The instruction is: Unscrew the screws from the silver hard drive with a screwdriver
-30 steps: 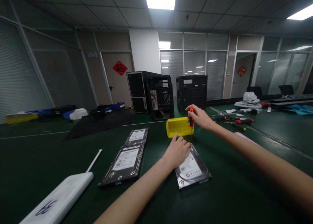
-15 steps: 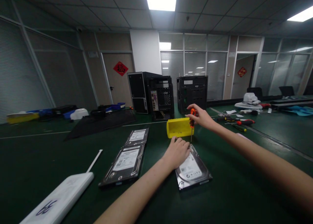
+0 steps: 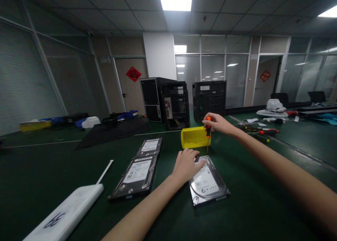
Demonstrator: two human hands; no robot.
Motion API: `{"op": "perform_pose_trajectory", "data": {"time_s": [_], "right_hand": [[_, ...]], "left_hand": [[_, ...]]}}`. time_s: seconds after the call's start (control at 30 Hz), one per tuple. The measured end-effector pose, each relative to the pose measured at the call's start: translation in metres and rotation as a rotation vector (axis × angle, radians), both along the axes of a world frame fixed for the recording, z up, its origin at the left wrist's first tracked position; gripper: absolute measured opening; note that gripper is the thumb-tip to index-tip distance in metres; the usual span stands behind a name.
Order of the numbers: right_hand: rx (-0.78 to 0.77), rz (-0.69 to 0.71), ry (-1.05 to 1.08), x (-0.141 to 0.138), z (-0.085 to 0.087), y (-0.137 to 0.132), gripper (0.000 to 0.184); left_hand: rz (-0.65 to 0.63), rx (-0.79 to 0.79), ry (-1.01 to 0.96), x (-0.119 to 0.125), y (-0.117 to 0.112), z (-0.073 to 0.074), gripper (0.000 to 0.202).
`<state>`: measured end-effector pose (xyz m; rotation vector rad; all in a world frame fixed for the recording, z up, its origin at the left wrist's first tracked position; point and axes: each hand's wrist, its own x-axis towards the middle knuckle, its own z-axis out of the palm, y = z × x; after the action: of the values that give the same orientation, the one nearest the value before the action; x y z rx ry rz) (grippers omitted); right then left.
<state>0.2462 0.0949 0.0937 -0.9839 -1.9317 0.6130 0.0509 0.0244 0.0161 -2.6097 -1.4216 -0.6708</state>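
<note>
On the green table (image 3: 250, 213), ahead of the person, the drive (image 3: 206, 184) lies flat, label up and slightly askew, well apart from the near dark drive (image 3: 137, 176) and far dark drive (image 3: 150, 146) to its left. The left hand (image 3: 185, 165) lies over its far left corner, fingers loosely spread and the thumb reaching across the top; how firmly it presses, I cannot tell. The right hand (image 3: 217, 123) is closed around the orange handle of the screwdriver (image 3: 209, 128), which stands nearly upright, its tip at the drive's far edge; whether it sits in a screw is too small to tell. Just beyond is the yellow bin (image 3: 196, 137).

The drive looks like a stiff metal block, probably dense and heavy for its size, and likely to slide on so smooth a table if pushed sideways. Its polished cover may be slick, and the insides are probably sensitive to knocks. The long side edges seem the best hold, thumb and fingers opposed, with a flat palm to steady it. The screwdriver should feel light, its thick handle giving good purchase.
</note>
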Motion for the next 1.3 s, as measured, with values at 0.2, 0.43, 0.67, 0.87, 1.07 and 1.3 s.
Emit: {"op": "perform_pose_trajectory", "data": {"time_s": [0.2,0.43,0.67,0.87,1.07,1.3], "right_hand": [[0.154,-0.067,-0.132,-0.004,-0.001,0.001,0.029],[-0.178,0.142,-0.371,-0.006,0.038,0.0,0.033],[-0.356,0.316,-0.399,-0.001,0.056,-0.006,0.03],[-0.333,0.266,-0.37,0.002,0.051,0.0,0.026],[-0.309,0.247,-0.393,0.001,0.051,0.0,0.028],[-0.358,0.178,-0.446,0.003,0.047,0.003,0.035]], "left_hand": [[0.079,0.034,-0.294,-0.001,-0.001,-0.005,0.038],[0.11,-0.052,-0.503,-0.011,0.012,-0.016,0.036],[0.104,-0.262,-0.629,-0.022,0.021,-0.024,0.039],[0.107,-0.315,-0.677,-0.022,0.019,-0.023,0.041],[0.111,-0.336,-0.727,-0.024,0.018,-0.022,0.039],[0.115,-0.334,-0.736,-0.024,0.018,-0.023,0.041]]}}
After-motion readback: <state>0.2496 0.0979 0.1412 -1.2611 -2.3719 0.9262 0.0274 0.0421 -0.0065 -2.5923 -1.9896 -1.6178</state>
